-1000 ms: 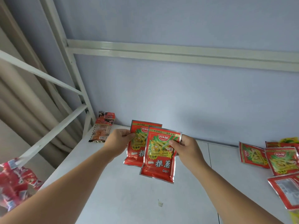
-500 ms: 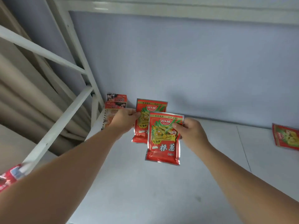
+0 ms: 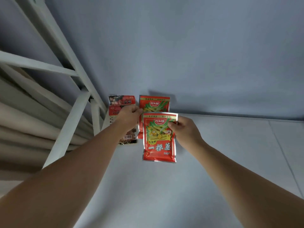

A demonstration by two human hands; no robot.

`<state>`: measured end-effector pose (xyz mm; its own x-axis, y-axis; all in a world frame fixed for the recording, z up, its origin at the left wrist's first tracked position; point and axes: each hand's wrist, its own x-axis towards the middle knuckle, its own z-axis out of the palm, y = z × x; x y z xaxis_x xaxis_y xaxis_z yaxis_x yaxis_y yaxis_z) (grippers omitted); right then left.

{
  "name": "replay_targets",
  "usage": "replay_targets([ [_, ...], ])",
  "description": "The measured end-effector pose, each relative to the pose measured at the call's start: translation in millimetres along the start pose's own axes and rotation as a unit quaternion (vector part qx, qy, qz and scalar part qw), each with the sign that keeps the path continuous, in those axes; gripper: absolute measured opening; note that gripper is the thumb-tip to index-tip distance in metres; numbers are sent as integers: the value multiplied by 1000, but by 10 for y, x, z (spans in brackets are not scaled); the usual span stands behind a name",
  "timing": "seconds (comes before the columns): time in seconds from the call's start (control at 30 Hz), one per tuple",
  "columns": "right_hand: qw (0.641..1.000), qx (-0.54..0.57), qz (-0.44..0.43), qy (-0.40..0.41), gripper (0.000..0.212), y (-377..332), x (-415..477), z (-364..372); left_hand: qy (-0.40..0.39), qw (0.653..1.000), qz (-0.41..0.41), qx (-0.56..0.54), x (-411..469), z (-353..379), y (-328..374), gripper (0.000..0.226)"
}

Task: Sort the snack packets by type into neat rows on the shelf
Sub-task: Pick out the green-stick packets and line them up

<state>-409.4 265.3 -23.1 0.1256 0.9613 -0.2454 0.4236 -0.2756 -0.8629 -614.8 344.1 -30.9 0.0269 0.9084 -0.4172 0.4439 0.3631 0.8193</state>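
Snack packets (image 3: pixel 158 122), two red ones of the same print, are in your hands near the back left corner of the shelf (image 3: pixel 213 162). Your right hand (image 3: pixel 184 130) pinches the front packet (image 3: pixel 158 142) at its upper right edge, thumb on the printed face, the other fingers curled behind it. That packet hangs upright, face toward you; whether its lower edge touches the shelf cannot be told from this view. Your left hand (image 3: pixel 130 118) pinches the rear packet (image 3: pixel 154 103) at its left edge, fingertips curled onto the foil. The rear packet stands upright close to the wall (image 3: pixel 197 55). The front packet covers its lower right part, so only its top half and a strip down the left side show. Just left of the rear packet sit two dark packets (image 3: pixel 122 99) with red bands, one overlapping the other, tucked in the corner beside the white frame post (image 3: pixel 96 122). Your left hand hides their middle. Beyond the frame, on the left, hangs a beige curtain (image 3: pixel 24 125).
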Motion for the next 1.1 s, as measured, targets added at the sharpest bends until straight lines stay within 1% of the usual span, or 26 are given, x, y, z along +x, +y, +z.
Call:
replay_targets([
  [0.17, 1000, 0, 13, 3, 11, 1, 411, 169, -9, 1000, 6, -15, 267, -67, -31, 19],
  [0.33, 999, 7, 38, 24, 19, 38, 641, 281, -4, 1000, -8, -25, 398, -63, -54, 28],
  [0.47, 998, -14, 42, 38, 19, 71, 655, 306, -4, 1000, -12, -18, 399, -35, -79, 27],
  [0.57, 999, -16, 39, 35, 24, 53, 616, 270, 14, 1000, -2, -22, 367, -36, -37, 25],
  [0.7, 997, -28, 28, 61, 30, -11, 520, 176, 49, 997, 47, 34, 251, -66, 25, 22],
  [0.77, 996, -36, 32, 79, 39, -19, 430, 99, 57, 994, 72, 58, 158, -83, 63, 19],
  [0.83, 995, -40, 28, 88, 43, -8, 325, 3, 68, 992, 88, 66, 53, -102, 103, 17],
  [0.87, 995, -42, 25, 90, 42, 0, 266, -49, 72, 990, 99, 65, -9, -105, 127, 19],
  [0.9, 995, -43, 20, 92, 41, 11, 201, -101, 73, 989, 111, 67, -63, -102, 146, 26],
  [0.97, 994, -45, 10, 97, 38, 26, 57, -200, 62, 987, 131, 74, -175, -68, 193, 35],
  [1.1, 993, -43, -3, 112, 32, 75, -296, -424, -4, 976, 183, 116, -412, 126, 362, 36],
])
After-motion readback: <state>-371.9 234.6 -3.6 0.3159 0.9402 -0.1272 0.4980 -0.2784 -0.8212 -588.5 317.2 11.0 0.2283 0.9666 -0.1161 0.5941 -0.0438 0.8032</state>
